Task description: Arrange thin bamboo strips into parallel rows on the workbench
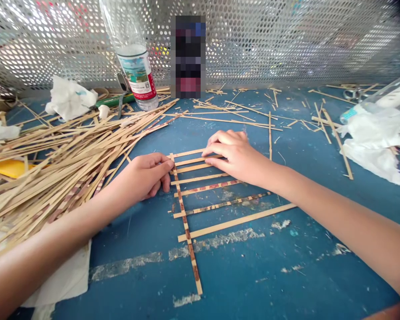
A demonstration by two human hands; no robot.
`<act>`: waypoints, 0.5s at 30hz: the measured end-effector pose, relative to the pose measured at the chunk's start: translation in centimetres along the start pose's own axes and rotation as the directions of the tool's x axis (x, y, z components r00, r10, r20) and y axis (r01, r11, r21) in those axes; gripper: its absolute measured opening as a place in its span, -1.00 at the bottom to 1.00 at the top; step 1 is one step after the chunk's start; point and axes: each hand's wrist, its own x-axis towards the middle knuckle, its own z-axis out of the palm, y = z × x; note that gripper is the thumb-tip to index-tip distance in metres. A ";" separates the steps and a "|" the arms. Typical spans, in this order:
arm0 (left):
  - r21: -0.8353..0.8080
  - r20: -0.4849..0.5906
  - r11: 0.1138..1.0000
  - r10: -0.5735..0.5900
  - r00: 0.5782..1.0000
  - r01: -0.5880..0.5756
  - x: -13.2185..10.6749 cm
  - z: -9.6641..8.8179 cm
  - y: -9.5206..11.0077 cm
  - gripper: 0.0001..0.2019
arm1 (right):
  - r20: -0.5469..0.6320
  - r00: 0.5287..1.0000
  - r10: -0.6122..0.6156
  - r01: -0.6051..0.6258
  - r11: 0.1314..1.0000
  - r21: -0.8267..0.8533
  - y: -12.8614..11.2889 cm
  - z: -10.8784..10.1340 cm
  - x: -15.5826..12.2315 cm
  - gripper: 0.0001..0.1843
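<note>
A lattice (216, 206) of thin bamboo strips lies flat on the blue surface (286, 275), at the centre of the view and just below both hands. It is made of one long strip (188, 235) and seven cross strips (236, 221) laid over it. Some are pale and plain, others carry reddish-brown mottling.

The long strip has its axis running from 12 o'clock down to 6 o'clock, its lower end drifting slightly toward 5. The cross strips start at it and point out toward 3 o'clock, rising a little toward 2. The lowest one reaches farthest.

The left hand (146, 175) sits at 9 o'clock of the lattice, fingers curled, with thumb and fingertips on the top end of the long strip. Whether it pinches the strip or only presses on it, I cannot tell. The right hand (235, 155) lies released and flat, fingers stretched toward 9 o'clock and resting on the upper cross strips.

A loose pile of strips (70, 164) spreads at 9 o'clock. A water bottle (137, 71) stands at 11 o'clock before the perforated metal wall (286, 44), a crumpled tissue (68, 98) near it. White plastic bags (376, 138) lie at 2 o'clock.
</note>
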 end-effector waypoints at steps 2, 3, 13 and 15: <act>-0.008 -0.008 1.000 -0.007 1.000 0.007 0.0 0.0 0.1 -0.77 | 0.001 1.000 0.006 -0.006 0.999 -0.036 0.2 0.3 0.0 -0.79; -0.012 -0.014 1.000 -0.010 1.000 0.009 0.0 0.0 0.3 -0.78 | -0.001 1.000 0.007 -0.007 0.999 -0.047 0.3 0.4 0.0 -0.79; -0.007 -0.050 1.000 -0.030 0.998 0.030 -0.2 0.1 1.0 -0.80 | -0.046 0.999 0.007 -0.008 1.000 -0.020 1.8 -0.9 -0.1 -0.78; -0.009 -0.046 0.999 -0.034 0.998 0.034 -0.1 0.1 0.9 -0.81 | -0.054 0.998 0.019 -0.018 1.000 0.011 1.8 -1.1 -0.2 -0.78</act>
